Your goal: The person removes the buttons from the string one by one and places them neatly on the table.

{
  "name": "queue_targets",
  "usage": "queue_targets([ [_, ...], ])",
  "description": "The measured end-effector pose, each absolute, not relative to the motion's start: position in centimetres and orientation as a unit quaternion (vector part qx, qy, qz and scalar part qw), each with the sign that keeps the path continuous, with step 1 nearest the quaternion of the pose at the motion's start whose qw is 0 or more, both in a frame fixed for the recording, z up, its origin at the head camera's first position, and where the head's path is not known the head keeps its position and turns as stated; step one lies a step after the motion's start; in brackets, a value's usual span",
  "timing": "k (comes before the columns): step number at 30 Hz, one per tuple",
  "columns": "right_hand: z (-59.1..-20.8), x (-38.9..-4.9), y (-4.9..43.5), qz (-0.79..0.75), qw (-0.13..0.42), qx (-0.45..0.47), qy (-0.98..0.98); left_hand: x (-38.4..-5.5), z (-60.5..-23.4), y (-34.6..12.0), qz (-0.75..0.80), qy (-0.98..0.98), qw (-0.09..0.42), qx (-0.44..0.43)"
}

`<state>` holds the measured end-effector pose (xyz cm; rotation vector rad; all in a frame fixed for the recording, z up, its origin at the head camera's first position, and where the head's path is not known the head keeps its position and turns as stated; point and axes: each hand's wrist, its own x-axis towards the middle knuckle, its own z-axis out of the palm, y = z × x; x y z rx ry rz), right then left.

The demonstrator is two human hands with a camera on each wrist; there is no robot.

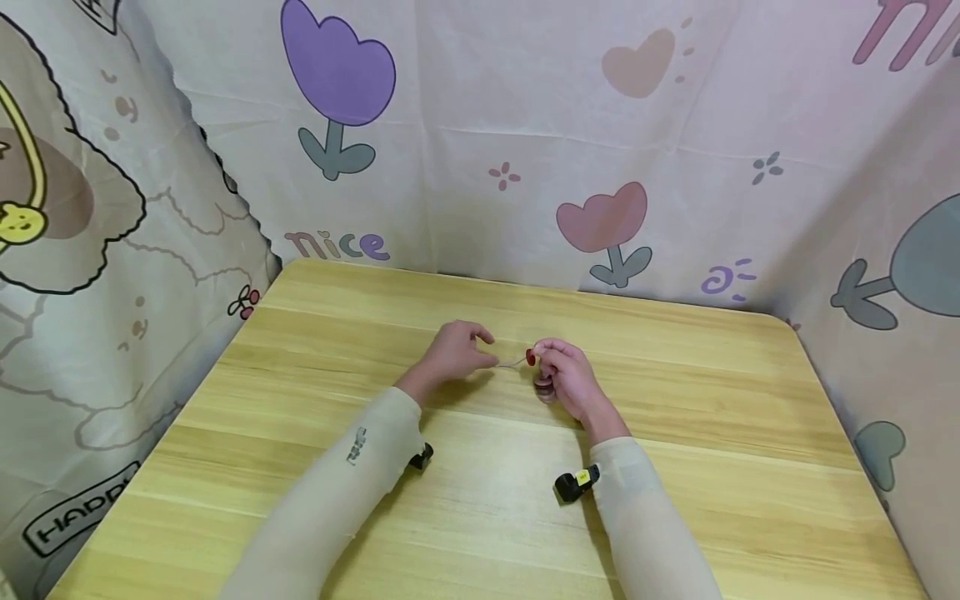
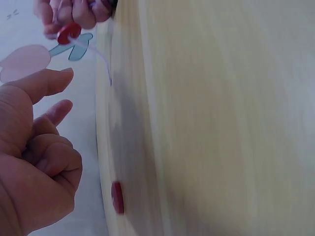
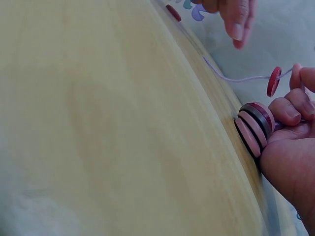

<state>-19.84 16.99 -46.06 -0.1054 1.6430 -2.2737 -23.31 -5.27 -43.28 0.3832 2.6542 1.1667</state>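
A pale string (image 3: pixel 231 79) runs leftward from my right hand (image 1: pixel 572 379), which pinches it between thumb and forefinger. On the string, right at those fingertips, is a red button-like disc (image 3: pixel 274 81). Below the same hand, against its curled fingers, hangs a stack of pink, black and dark red discs (image 3: pixel 255 127). My left hand (image 1: pixel 456 350) holds nothing; its thumb and forefinger are apart near the string's loose end, the other fingers curled in. Another red disc (image 2: pixel 117 197) lies near the left hand in the left wrist view; in the head view it is hidden.
A light wooden table (image 1: pixel 480 517) spreads under both arms. Printed cloth (image 1: pixel 480 100) hangs behind it and along both sides. Small black cameras (image 1: pixel 576 484) are strapped at the sleeved wrists.
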Motion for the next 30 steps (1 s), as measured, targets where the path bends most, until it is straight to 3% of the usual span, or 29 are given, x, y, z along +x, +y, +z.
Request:
queue_targets([
  [11, -46.4, -20.0, 17.1, -0.801, 0.172, -0.041, 0.571, -22.9, -44.4, -2.3, 0.42, 0.884, 0.132, 0.154],
  [25, -46.3, -20.0, 17.1, -0.798, 0.166, -0.038, 0.579, -22.6, -44.6, -1.4, 0.437, 0.883, 0.085, 0.148],
  [30, -46.1, -20.0, 17.0, -0.799, 0.165, -0.025, 0.577, -22.5, -44.6, -1.7, 0.512, 0.847, 0.085, 0.114],
])
